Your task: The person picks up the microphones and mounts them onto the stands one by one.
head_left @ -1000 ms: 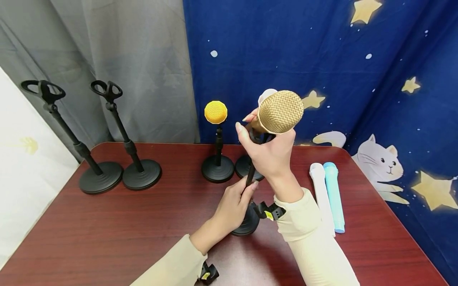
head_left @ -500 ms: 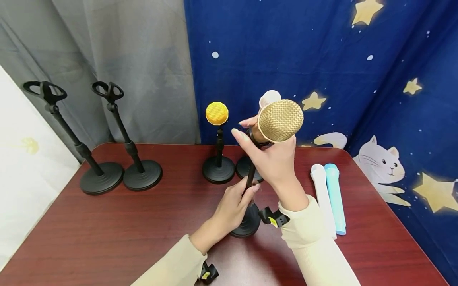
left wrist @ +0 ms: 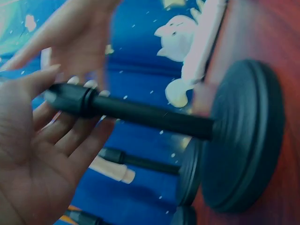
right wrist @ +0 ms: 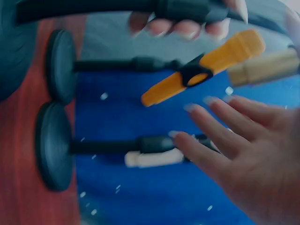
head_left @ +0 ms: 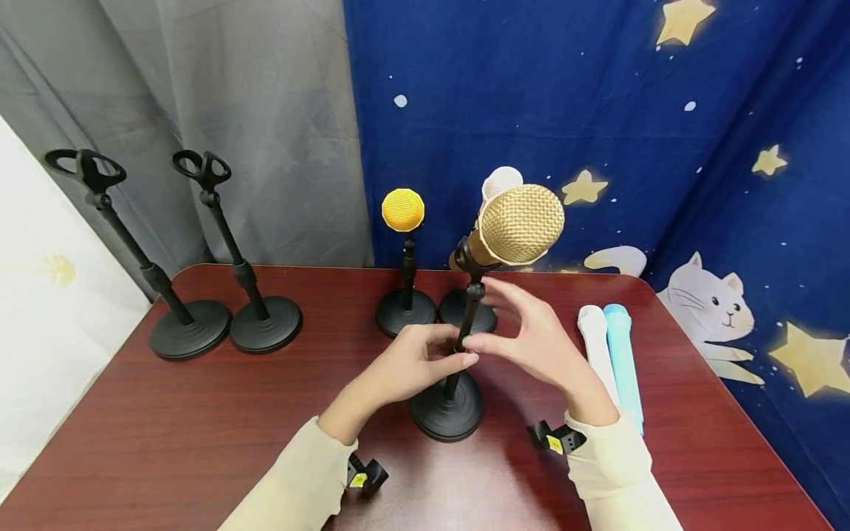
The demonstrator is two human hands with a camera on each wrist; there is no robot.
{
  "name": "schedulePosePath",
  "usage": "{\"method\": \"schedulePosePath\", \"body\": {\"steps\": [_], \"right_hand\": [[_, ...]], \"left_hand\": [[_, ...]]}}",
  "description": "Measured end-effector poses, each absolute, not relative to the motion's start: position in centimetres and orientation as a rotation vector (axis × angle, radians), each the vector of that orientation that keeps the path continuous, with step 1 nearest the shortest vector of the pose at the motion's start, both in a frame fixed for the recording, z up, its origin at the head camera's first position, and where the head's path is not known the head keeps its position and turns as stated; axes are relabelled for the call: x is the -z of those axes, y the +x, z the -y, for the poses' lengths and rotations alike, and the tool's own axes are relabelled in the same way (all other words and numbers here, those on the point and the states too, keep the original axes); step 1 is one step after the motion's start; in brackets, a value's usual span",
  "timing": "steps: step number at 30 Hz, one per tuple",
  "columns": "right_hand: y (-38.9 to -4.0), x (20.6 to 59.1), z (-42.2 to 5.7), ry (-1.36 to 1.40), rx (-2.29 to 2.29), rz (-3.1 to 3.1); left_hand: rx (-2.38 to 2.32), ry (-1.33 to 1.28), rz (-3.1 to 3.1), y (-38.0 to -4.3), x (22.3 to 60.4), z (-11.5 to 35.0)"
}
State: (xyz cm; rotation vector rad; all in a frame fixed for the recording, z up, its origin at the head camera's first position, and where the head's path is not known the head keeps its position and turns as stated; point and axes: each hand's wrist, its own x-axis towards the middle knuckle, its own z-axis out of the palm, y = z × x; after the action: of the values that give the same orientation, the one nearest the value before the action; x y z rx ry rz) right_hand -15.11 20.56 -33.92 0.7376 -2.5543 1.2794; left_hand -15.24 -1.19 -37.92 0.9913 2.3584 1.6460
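A gold microphone lies tilted in the clip of a black microphone stand, whose round base is on the table. My left hand has its fingers curled behind the stand's pole and its thumb in front. In the left wrist view those fingers wrap around the collar of the pole. My right hand is just right of the pole, thumb tip close to it. In the right wrist view the right hand shows spread fingers and holds nothing.
Behind are a yellow microphone and a white microphone, each on a stand. At left, two stands have bare clips. A white microphone and a blue microphone lie at right on the red-brown table.
My right hand has let go of the gold microphone and moved down and right beside the pole. The microphone stays in the clip. My left hand's hold on the pole looks looser.
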Motion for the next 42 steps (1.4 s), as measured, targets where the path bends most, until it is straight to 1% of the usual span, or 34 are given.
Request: {"method": "schedulePosePath", "body": {"steps": [3, 5, 10, 15, 22, 29, 42], "right_hand": [[-15.4, 35.7, -21.0, 0.830, -1.128, 2.710], [-15.7, 36.9, -20.9, 0.946, -1.077, 2.781], [-16.1, 39.1, -20.0, 1.140, -1.129, 2.941], [-15.8, 39.9, -19.4, 1.167, -0.977, 3.067], [-15.3, 40.4, -18.5, 1.257, -0.696, 3.053], [-14.9, 40.9, -17.5, 1.205, -0.620, 3.075], [-15.0, 41.0, -17.8, 1.241, -0.588, 3.071]], "left_hand": [[-1.612, 1.045, -2.295, -15.5, 37.6, 1.7], [-1.598, 1.065, -2.271, -15.7, 37.5, 1.9], [-1.569, 1.064, -2.232, -15.9, 37.3, 2.0], [-1.569, 1.067, -2.101, -16.4, 36.9, 2.1], [-1.489, 1.125, -1.932, -18.1, 36.3, 2.5], [-1.373, 1.182, -1.789, -20.2, 35.8, 2.8], [-1.467, 1.331, -1.312, -23.6, 39.0, 1.0]]}}
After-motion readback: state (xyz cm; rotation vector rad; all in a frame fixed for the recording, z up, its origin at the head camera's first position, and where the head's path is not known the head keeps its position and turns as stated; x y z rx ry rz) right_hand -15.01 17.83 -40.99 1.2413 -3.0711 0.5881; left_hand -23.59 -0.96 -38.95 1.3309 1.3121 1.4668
